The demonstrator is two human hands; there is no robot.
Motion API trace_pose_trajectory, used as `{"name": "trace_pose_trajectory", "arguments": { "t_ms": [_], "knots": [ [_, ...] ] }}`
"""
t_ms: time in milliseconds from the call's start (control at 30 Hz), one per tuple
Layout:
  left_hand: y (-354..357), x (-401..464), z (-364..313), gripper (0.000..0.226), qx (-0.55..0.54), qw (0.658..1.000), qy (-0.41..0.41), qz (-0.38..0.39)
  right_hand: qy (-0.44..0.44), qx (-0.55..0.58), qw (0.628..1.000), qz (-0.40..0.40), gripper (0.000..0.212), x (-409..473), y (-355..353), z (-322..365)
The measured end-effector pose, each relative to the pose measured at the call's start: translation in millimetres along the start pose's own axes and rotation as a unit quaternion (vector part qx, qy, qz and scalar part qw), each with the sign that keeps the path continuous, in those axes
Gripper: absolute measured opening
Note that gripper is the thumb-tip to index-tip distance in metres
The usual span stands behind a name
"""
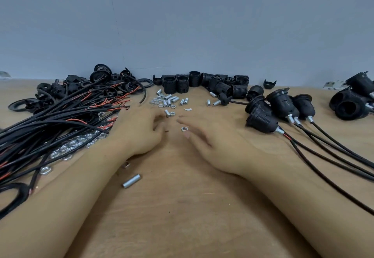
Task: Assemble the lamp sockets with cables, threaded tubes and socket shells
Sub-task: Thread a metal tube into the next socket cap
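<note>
A: Why is the table (182,207) laid out in heaps like that?

B: I'd say by kind, so each part is one reach away. The cables (60,116) lie in a bundle on the left, beside the left hand (139,132). The ribbed socket shells (204,85) stand against the wall (182,25) at the back. The short threaded tubes (169,100) and nuts are scattered just in front of them. The finished sockets (281,108) lie to the right, their cords trailing toward the near edge.

A: And the hands?

B: The right hand (214,144) lies flat, fingers stretched and relaxed, holding nothing, its fingertips just beside a loose nut (184,129). The left has its fingers curled under; it's blurred, so I can't tell if it grips anything.

A: Room to work?

B: Bare wood between and in front of the forearms. One stray tube (131,181) lies near the left forearm. The cable bundle crowds the left, the cords the right.
</note>
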State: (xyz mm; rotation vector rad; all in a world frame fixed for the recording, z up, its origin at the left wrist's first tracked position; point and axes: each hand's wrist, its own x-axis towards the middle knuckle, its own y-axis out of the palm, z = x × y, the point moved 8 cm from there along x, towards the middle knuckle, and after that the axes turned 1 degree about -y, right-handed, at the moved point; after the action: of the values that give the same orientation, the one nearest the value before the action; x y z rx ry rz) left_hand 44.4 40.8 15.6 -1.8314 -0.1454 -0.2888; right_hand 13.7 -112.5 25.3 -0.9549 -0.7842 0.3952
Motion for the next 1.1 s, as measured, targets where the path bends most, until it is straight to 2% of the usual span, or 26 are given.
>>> {"name": "trace_pose_trajectory", "arguments": {
  "t_ms": [100,233,333,433,533,600,667,800,900,1000,1100],
  "knots": [
    [-2,0,8,0.025,-0.08,0.997,-0.014,0.011,0.003,-0.038,0.996,0.077,0.026,5,17,-4],
    [-32,1,30,0.022,-0.053,0.992,-0.062,-0.097,0.035,-0.048,0.998,0.029,0.016,4,-6,-19],
    [-40,1,50,0.012,-0.03,0.991,-0.095,-0.093,0.066,-0.062,0.996,0.015,0.019,1,-11,-26],
    [-29,3,31,0.013,-0.059,0.996,-0.027,-0.065,0.086,-0.075,0.993,0.0,0.022,-2,-13,-29],
    [-4,4,-2,0.043,-0.031,0.996,0.085,0.006,0.084,-0.077,0.993,0.012,0.02,-5,-13,-30],
    [4,5,-5,0.051,-0.044,0.994,0.083,0.046,0.085,-0.072,0.994,0.024,0.024,-7,-12,-29],
    [2,7,3,0.042,-0.051,0.996,0.061,0.034,0.09,-0.059,0.994,0.028,0.02,-9,-14,-28],
    [-4,8,-2,0.02,-0.039,0.996,0.083,-0.012,0.101,-0.048,0.993,0.025,0.014,-9,-18,-28],
    [3,10,-1,0.017,-0.088,0.993,0.07,0.024,0.13,-0.057,0.99,-0.002,0.017,-8,-21,-34],
    [-4,12,-6,0.011,-0.079,0.992,0.095,-0.01,0.156,-0.04,0.987,-0.014,0.011,-9,-23,-42],
    [-5,12,-8,0.017,-0.058,0.993,0.098,-0.019,0.158,-0.041,0.987,-0.003,0.009,-9,-20,-45]
  ]
}}
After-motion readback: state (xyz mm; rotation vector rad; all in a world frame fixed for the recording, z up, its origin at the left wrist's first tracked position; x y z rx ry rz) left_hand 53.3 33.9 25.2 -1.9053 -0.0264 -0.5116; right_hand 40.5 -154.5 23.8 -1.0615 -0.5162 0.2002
